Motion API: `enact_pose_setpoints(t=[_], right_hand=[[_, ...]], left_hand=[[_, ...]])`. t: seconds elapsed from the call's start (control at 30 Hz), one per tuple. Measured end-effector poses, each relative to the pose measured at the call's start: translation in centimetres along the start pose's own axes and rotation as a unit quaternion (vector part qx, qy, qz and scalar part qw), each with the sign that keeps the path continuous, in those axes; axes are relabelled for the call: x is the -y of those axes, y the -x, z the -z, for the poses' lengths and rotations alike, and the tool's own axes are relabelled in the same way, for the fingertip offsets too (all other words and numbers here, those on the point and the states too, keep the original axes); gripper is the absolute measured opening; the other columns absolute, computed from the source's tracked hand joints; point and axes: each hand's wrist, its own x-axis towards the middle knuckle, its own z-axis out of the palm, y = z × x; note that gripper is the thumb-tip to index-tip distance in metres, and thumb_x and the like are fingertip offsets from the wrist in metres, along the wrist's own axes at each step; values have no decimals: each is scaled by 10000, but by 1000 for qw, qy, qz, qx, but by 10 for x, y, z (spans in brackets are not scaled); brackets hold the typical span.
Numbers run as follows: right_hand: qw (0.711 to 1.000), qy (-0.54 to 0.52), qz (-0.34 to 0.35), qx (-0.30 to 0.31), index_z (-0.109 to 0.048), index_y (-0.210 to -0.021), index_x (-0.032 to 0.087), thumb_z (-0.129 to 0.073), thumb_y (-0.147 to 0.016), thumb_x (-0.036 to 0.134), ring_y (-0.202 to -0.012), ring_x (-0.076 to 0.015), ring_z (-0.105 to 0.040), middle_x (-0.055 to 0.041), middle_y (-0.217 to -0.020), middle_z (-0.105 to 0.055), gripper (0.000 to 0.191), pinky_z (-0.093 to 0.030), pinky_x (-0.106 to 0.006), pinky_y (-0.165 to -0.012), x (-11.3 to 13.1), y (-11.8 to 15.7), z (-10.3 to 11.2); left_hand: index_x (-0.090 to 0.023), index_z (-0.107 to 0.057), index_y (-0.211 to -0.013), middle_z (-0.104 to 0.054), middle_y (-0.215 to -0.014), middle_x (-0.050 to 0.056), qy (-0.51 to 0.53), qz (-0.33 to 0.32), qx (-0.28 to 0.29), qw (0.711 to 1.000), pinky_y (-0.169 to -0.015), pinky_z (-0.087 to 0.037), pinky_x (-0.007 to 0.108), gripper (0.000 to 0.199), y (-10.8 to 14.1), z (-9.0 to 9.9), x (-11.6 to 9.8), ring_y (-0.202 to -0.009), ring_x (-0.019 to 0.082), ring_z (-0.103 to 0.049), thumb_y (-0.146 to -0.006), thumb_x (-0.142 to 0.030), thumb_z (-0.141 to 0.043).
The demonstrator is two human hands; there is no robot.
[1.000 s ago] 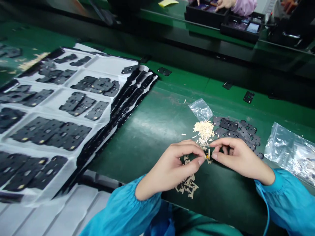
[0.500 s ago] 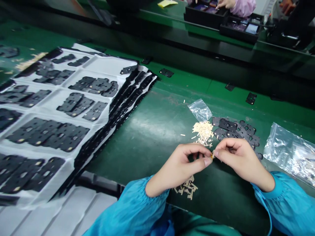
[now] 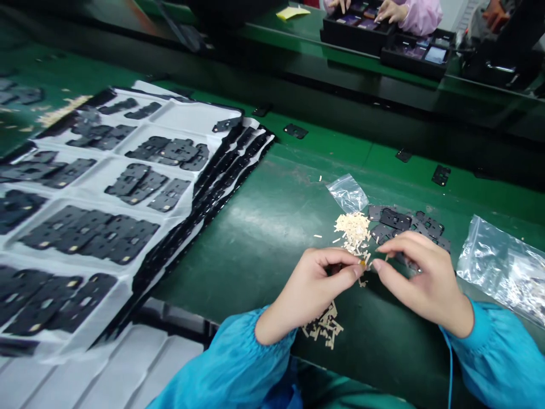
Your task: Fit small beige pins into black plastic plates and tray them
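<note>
A tray (image 3: pixel 187 119) lies left of loose plates (image 3: pixel 409 227).

Stack of white tray sheets (image 3: pixel 187 116) takes up the left side of the green bench (image 3: pixel 255 250), loaded with rows of black plates (image 3: pixel 166 150). Couple of stray plates (image 3: pixel 295 131) sit loose toward the back edge. Small clear bag (image 3: pixel 348 193) mid-bench, bigger one (image 3: pixel 504 267) at the right edge. Over on the far bench there are 2 black trays (image 3: pixel 357 31), a co-worker's hands (image 3: pixel 390 9) in one, pink sleeve (image 3: pixel 421 16), plus a yellow note (image 3: pixel 292 12).
</note>
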Motion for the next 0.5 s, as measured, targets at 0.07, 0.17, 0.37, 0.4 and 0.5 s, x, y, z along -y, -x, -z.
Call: enact_pose_setpoints(t=[0.07, 0.17, 0.37, 0.4, 0.5], right_hand=[[989, 91, 117, 13, -751, -957, 160, -703, -917, 198, -757, -180, -601, -55, -873, -733, 73, -474, -319, -687, 1, 1, 3], [973, 155, 166, 52, -761, -914, 177, -650, -962, 209, -704, -182, -551, -40, -827, -729, 125, -436, -318, -622, 4, 2, 4], [978, 130, 118, 110, -757, -813, 195, -579, -971, 207, -669, -184, -541, -32, -724, -689, 239, -425, -327, -608, 7, 3, 4], [980, 117, 110, 116, -756, -809, 197, -583, -963, 204, -669, -183, -545, -32, -718, -686, 231, -429, -326, -614, 7, 3, 4], [986, 67, 86, 124, -761, -856, 202, -627, -928, 211, -683, -180, -571, -28, -741, -704, 152, -453, -324, -645, 6, 3, 5]], left_hand=[[-160, -766, -742, -689, -686, 14, -36, -20, 1, 999, -600, -430, 263, 170, 1, 1, -3, -631, 134, -559, -854, -256, -682], [-168, -759, -766, -687, -715, 7, -84, -55, 27, 995, -623, -453, 259, 176, 4, 4, -9, -659, 136, -587, -882, -211, -633], [-190, -728, -756, -678, -737, 4, -188, -105, 97, 972, -687, -467, 282, 184, 7, 11, -24, -711, 151, -619, -895, -176, -608], [-192, -722, -752, -678, -739, 5, -197, -109, 105, 969, -688, -466, 285, 186, 7, 12, -25, -714, 154, -617, -897, -178, -606], [-201, -727, -787, -689, -754, 9, -205, -121, 110, 965, -686, -469, 288, 178, 8, 14, -28, -724, 162, -622, -905, -176, -596]])
